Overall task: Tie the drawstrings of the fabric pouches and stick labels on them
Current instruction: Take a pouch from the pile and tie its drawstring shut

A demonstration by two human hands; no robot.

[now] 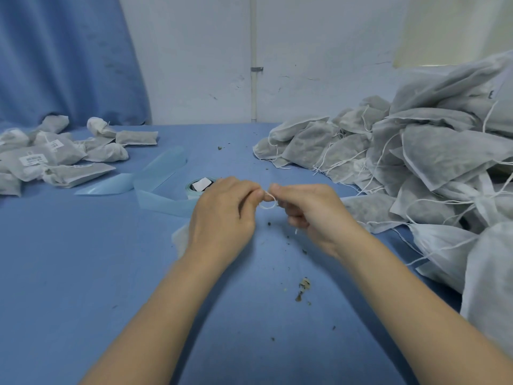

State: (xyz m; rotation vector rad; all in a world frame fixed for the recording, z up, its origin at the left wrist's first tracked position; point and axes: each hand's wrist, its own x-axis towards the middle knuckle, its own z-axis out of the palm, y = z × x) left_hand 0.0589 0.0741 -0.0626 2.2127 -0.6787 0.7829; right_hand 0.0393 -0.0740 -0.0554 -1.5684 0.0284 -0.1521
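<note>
Blue cloth-covered desk (83,259) against a scuffed white wall, blue curtain hanging at the far left. Heaped on the right, a large pile of untied grey-white non-woven fabric pouches (433,162), thin white cords trailing loose. Far left, a smaller group of finished pouches carrying white printed labels (36,159). Between them, a roll of pale blue label backing tape (201,187), its strip uncoiled across the cloth. Scattered dark herb crumbs (304,287) near the forearms.

Centre of view: left hand (222,215) and right hand (311,215) close together above the desk, fingers of each curled, thumb and forefinger pinching a thin white drawstring (268,201) that forms a small loop between them. Pouch in work (180,237) mostly hidden under the left hand, only a pale edge showing at the wrist.

Likely handling: light, soft, limp fabric, easily crushed; cord fine and slippery, best pinched close to the loop to keep the knot from slackening. Pouch body best gripped at the gathered neck, gently, since loose filling appears to shed.
</note>
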